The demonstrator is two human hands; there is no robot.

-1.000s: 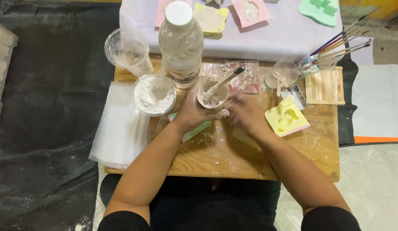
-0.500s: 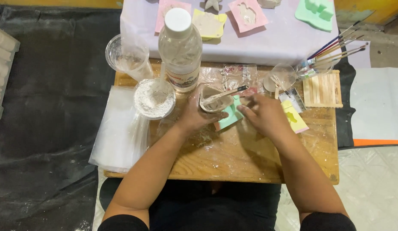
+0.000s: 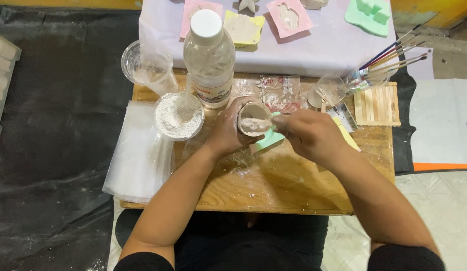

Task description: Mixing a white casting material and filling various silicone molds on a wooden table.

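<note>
1. My left hand (image 3: 227, 131) holds the small cup (image 3: 253, 119), fingers wrapped tight around it. The cup is tipped over the green mold (image 3: 270, 139).
2. My right hand (image 3: 310, 134) is closed on a thin stick (image 3: 258, 123) that reaches into the cup. A moment ago the cup stood up straighter and the green mold lay farther right. Now white paste sits at the cup's mouth, so I think it is ready to go into the mold.
3. The big bottle (image 3: 210, 55) and the bowl of white powder (image 3: 179, 116) stand just beside my left hand. Little room there.
4. The wooden board (image 3: 273, 190) is bare near me, with its front edge close to my lap.
</note>
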